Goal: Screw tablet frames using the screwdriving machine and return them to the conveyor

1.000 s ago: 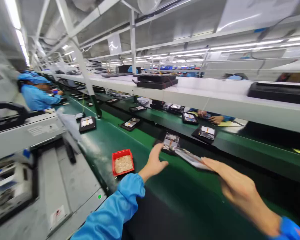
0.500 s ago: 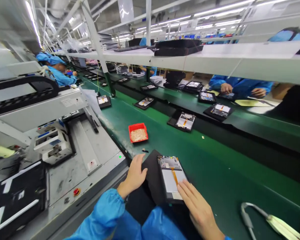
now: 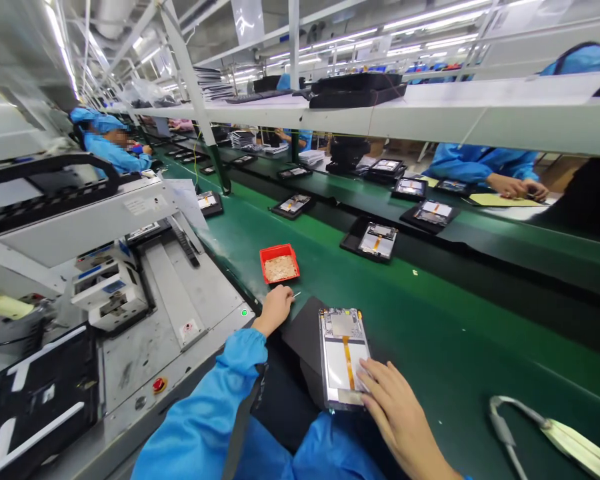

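Right hand [image 3: 399, 417] lay with fingers spread on the tablet [image 3: 343, 360]; left hand [image 3: 277, 310] had shifted toward the red tray [image 3: 279, 262], fingers curled, grip unclear.

The silver tablet frame [image 3: 334, 367] bears an orange strip [image 3: 349, 363].

Red tray [image 3: 279, 265] obstructs the belt just beyond the hands [image 3: 276, 310] [image 3: 400, 417].
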Demonstrator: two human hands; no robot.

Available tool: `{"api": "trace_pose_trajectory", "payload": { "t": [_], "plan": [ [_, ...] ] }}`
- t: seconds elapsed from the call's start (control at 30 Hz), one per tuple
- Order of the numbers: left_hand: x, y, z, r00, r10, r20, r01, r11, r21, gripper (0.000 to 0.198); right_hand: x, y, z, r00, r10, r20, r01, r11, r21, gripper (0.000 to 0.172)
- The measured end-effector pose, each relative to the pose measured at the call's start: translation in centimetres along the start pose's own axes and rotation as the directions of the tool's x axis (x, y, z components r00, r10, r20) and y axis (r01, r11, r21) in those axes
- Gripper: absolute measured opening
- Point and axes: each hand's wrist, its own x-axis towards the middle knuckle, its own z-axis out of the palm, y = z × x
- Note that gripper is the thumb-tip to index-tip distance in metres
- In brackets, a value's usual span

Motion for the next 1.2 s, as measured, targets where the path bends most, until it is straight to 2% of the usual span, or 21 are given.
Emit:
{"api": "trace_pose_trajectory", "payload": {
  "t": [0.03, 0.1, 0.17, 0.2, 0.27, 0.33, 0.4, 0.5, 0.57, 0.67, 0.9, 1.03, 1.2],
  "plan": [
    [-0.6, 0.5, 0.0, 1.000, -0.009, 0.012, 0.009, 0.998, -0.055, 0.009, 0.8, -0.5, -0.1, 0.994, 0.095, -0.045, -0.091, 0.992, 0.093, 0.030],
    [-2.5, 1.9, 0.6, 0.998, -0.014, 0.063, 0.024, 0.987, -0.157, 0.013, 3.1, -1.5, 0.0, 0.946, 0.319, -0.064, -0.286, 0.910, 0.301, 0.031],
    [-5.0, 3.5, 1.8, 0.990, -0.011, 0.140, 0.054, 0.951, -0.306, 0.018, 5.6, -2.5, 0.9, 0.869, 0.494, 0.039, -0.446, 0.746, 0.494, 0.035],
    [-6.3, 4.2, 2.4, 0.984, -0.011, 0.178, 0.085, 0.906, -0.415, 0.020, 6.7, -2.8, 1.4, 0.829, 0.549, 0.107, -0.503, 0.649, 0.571, 0.038],
    [-8.4, 5.4, 3.6, 0.971, -0.008, 0.239, 0.161, 0.759, -0.631, 0.022, 8.2, -3.1, 2.5, 0.771, 0.605, 0.199, -0.555, 0.486, 0.675, 0.042],
    [-9.9, 6.2, 4.3, 0.961, 0.000, 0.278, 0.212, 0.646, -0.733, 0.023, 8.6, -3.0, 3.2, 0.756, 0.619, 0.215, -0.549, 0.419, 0.723, 0.039],
    [-10.7, 6.6, 4.5, 0.967, 0.009, 0.254, 0.176, 0.698, -0.695, 0.021, 8.2, -2.7, 3.4, 0.762, 0.607, 0.224, -0.536, 0.399, 0.744, 0.035],
    [-11.3, 7.1, 4.1, 0.996, 0.047, 0.072, -0.003, 0.854, -0.521, 0.012, 7.2, -2.4, 3.1, 0.764, 0.577, 0.288, -0.539, 0.326, 0.777, 0.031],
    [-11.7, 7.4, 3.8, 0.992, 0.121, -0.035, -0.125, 0.913, -0.387, 0.010, 6.7, -2.4, 3.0, 0.766, 0.570, 0.296, -0.524, 0.288, 0.801, 0.029],
    [-12.2, 7.8, 3.5, 0.978, 0.209, -0.031, -0.208, 0.933, -0.294, 0.015, 6.2, -2.4, 3.0, 0.797, 0.551, 0.248, -0.485, 0.339, 0.806, 0.023],
    [-12.2, 8.0, 3.1, 0.974, 0.224, 0.032, -0.208, 0.941, -0.266, 0.019, 5.4, -2.3, 3.2, 0.903, 0.429, 0.032, -0.335, 0.655, 0.678, 0.018],
    [-12.3, 7.8, 3.1, 0.972, 0.230, 0.041, -0.214, 0.945, -0.247, 0.020, 5.0, -2.2, 3.6, 0.915, 0.403, 0.028, -0.316, 0.670, 0.672, 0.017],
    [-12.9, 7.9, 4.1, 0.978, 0.207, -0.038, -0.210, 0.964, -0.164, 0.015, 4.9, -2.9, 4.1, 0.902, 0.432, 0.011, -0.325, 0.661, 0.677, 0.014]
  ]
}}
